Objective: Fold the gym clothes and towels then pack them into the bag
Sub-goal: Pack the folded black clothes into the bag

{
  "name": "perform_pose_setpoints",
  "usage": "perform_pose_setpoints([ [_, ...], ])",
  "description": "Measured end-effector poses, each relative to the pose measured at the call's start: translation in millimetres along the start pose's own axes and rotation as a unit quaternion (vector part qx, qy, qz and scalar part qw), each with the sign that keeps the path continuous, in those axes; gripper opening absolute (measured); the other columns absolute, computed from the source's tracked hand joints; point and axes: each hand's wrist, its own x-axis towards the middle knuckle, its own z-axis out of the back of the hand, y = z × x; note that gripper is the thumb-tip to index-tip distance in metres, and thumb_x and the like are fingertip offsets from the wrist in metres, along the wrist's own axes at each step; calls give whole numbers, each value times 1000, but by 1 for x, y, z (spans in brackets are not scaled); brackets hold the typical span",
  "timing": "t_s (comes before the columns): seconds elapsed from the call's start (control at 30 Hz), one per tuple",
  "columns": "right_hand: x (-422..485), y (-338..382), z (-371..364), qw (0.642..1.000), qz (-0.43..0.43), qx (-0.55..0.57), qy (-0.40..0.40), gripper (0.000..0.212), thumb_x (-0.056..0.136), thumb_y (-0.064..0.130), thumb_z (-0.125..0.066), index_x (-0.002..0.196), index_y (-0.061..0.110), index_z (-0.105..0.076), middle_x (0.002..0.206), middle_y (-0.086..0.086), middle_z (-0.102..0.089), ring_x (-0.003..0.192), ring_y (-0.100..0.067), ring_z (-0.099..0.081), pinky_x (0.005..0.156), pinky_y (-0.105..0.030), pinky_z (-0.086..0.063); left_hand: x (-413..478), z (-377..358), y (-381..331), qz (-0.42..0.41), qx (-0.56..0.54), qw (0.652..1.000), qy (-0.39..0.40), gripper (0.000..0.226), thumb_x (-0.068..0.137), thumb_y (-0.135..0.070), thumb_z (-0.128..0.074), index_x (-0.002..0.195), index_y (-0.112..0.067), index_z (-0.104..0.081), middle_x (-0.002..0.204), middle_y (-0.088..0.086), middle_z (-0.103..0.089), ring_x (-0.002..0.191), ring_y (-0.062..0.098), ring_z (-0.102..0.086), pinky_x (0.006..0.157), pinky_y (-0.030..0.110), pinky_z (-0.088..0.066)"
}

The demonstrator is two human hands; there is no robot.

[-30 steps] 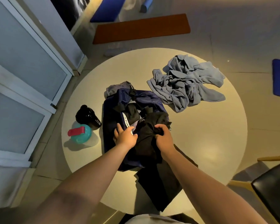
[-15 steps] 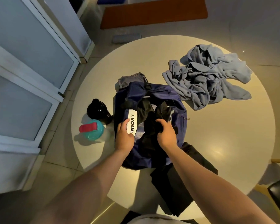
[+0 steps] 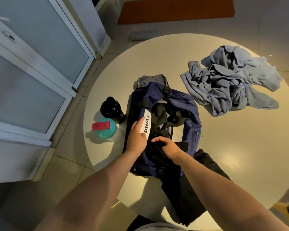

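Your left hand (image 3: 137, 136) presses flat-fingered on the rim of the open navy bag (image 3: 190, 117); your right hand (image 3: 168, 147) clutches black clothing (image 3: 155, 155) inside it; crumpled towel (image 3: 230, 80) at two o'clock.

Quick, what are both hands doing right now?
Left hand: open, fingers straight against the navy bag.
Right hand: closed, gripping the black garment in the bag.

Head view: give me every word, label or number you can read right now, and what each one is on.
"LVQUE": black letters on the white label on the navy bag rim, beside the left hand.
White tag inside the bag: faint print, too small to read.
Black bottle: small pale marks near its base, too blurred to read.
Nothing else legible.
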Motion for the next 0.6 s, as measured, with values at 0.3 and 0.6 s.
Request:
perform_pose_setpoints([
  [0.3, 24, 30, -26, 984, -2, 126, -125, 63, 92, -6, -45, 141, 34, -48, 131, -7, -60, 111, -27, -63, 92, -39, -56, -8, 15, 10, 9, -42, 999, 11, 71, 91, 12, -43, 151, -27, -41, 151, 1, -39, 138, 19, -42, 109, 31, -45],
  [0.6, -15, 6, -28, 947, 90, -165, -260, 32, 99, 33, -56, 130, 26, -60, 120, -4, -38, 116, -26, -42, 99, -29, -36, -3, 6, 13, -5, 12, 1000, 6, 70, 92, 8, -49, 154, -22, -37, 161, 1, -25, 143, 25, -35, 113, 41, -43],
])
